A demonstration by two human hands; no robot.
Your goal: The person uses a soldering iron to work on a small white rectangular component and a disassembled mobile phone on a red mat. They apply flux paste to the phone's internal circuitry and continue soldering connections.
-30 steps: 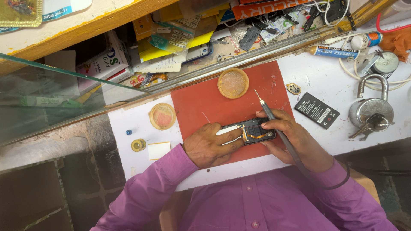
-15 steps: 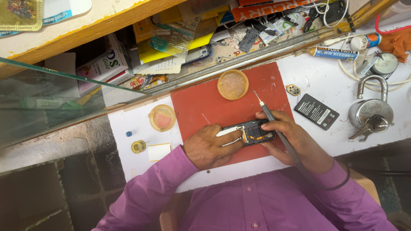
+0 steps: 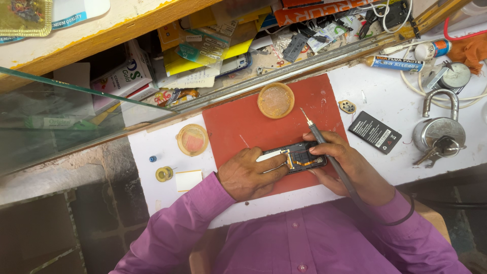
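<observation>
Opened phone (image 3: 299, 156) at the red mat's (image 3: 243, 122) near edge, left hand (image 3: 251, 175) grasping tweezers (image 3: 268, 156) – tips on it, right hand (image 3: 341, 165) clenched around soldering iron (image 3: 324, 147) – tip raised, also steadying the phone.

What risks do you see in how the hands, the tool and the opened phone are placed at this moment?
The right hand grips the soldering iron while also steadying the opened phone; its tip points away, but a slip might burn the left hand. The loose battery lies close to that tool's reach.
</observation>
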